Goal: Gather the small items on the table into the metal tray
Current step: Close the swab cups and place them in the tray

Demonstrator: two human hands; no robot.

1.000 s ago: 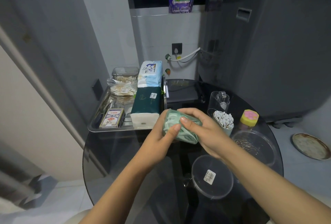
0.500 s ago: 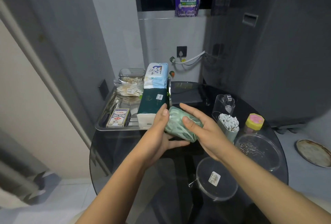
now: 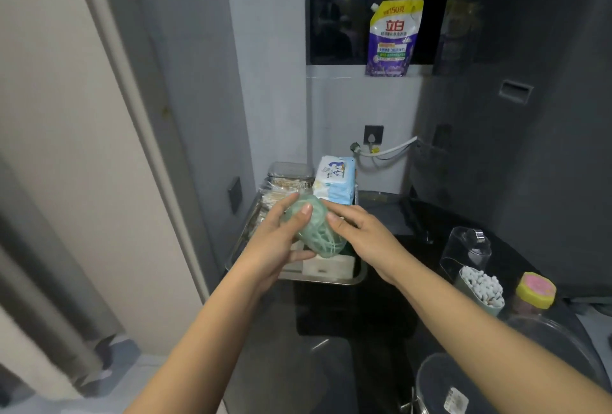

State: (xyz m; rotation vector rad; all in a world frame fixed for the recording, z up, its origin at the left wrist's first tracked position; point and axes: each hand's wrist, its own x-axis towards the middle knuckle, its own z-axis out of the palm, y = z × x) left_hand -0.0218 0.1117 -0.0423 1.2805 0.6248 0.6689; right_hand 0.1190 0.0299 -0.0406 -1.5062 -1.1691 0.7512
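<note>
Gripping green pouch (image 3: 313, 228), left fingers (image 3: 306, 210) around

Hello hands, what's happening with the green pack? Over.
Left hand grips green pack above metal tray. Right hand touching it. Tissue packs crowd tray.

pouch (image 3: 394, 38): purple and yellow, upright on the window ledge at 12 o'clock
window (image 3: 337, 6): dark, behind the pouch
socket (image 3: 373, 134): on the white wall below the ledge
cable (image 3: 387, 150): white, running from the socket toward 2 o'clock
switch (image 3: 234, 194): dark, on the grey wall at 9 o'clock
floor (image 3: 109, 384): pale tiles at 7 o'clock
</note>
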